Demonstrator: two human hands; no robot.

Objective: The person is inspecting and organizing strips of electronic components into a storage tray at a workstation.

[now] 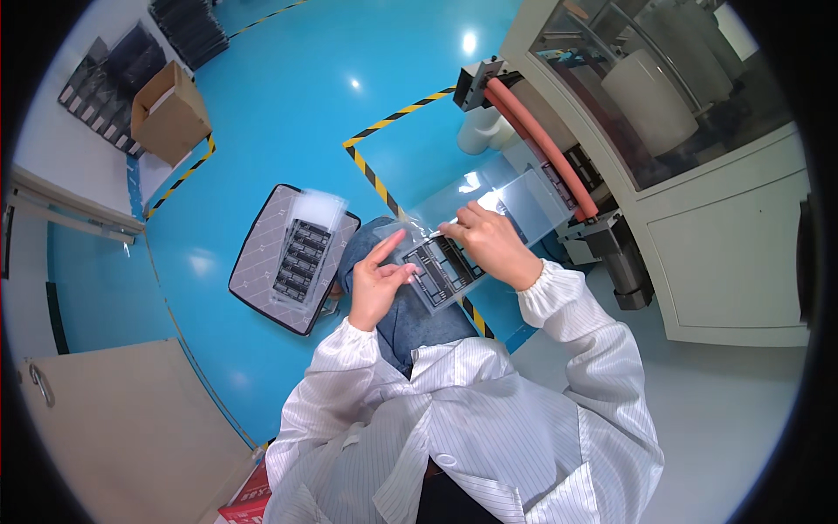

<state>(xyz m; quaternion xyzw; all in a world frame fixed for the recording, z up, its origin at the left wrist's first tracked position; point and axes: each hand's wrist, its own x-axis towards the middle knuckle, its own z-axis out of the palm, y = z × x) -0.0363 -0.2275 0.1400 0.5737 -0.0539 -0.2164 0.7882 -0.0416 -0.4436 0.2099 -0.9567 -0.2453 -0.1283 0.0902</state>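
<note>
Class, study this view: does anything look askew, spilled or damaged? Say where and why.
The clear-and-black sheets on the grey seat, left of centre, look slightly askew: their edges fan out unevenly instead of lining up. No spill or damage stands out.

Left grip (pixel 375 286) loosely spread, right grip (pixel 489 242) pinched

two hands (pixel 377 288) (pixel 491 246), one cardboard box (pixel 179 122), one quilted seat (pixel 259 253)

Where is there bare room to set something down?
Bare: glossy blue floor between the open brown cardboard box and black-yellow striped tape; the quilted grey seat left of its clear, black-patterned plastic packets. Crowded: the denim lap, where left hand and right hand meet at another clear packet.
</note>
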